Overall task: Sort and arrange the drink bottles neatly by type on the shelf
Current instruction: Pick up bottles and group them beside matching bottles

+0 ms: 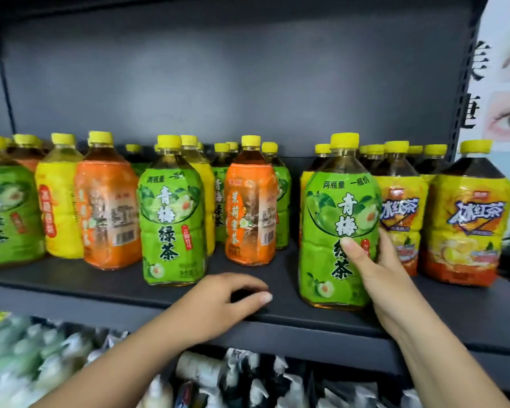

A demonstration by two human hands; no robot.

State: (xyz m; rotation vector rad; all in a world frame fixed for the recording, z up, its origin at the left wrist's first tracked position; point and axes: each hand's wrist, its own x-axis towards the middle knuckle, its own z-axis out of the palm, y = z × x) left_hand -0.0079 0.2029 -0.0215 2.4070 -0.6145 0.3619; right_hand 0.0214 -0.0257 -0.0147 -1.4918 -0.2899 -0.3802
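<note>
My right hand (377,260) grips a green-label tea bottle (330,225) at the front edge of the dark shelf (277,319), thumb across its label. My left hand (218,301) rests on the shelf's front edge with curled fingers, holding nothing. Another green-label bottle (173,219) stands just beyond the left hand. Orange-label bottles (108,213) (249,213), a yellow-label bottle (58,207) and a third green-label bottle (6,216) stand mixed to the left. Yellow iced-tea bottles (401,219) (465,228) stand grouped at the right. All have yellow caps.
More yellow-capped bottles fill the rows behind. The grey back panel (218,83) rises behind them. A lower shelf holds blurred white and green packets (27,363). A poster (507,83) hangs beyond the shelf's right upright.
</note>
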